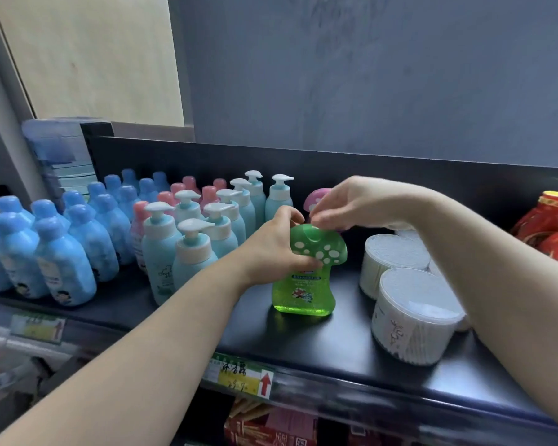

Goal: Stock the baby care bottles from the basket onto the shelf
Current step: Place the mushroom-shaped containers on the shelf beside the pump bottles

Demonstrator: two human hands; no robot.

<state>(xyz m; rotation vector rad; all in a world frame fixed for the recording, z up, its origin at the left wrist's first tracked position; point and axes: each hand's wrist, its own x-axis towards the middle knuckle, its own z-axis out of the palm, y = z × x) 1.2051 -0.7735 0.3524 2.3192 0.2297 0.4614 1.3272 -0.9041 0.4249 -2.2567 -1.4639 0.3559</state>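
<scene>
Now seating the green mushroom bottle (306,284)

Gripping it round the cap with the left hand (277,249), base down on the black shelf (335,336), between the pump bottles (187,246) and the cotton-swab tubs (413,317). Hovering at the cap's top with the right hand (358,204), fingers curled before a pink mushroom bottle (314,197); cannot tell whether pinching anything. Placing step, seemingly near done. Next, likely: square the label, release without tipping, return to the unseen basket.
</scene>
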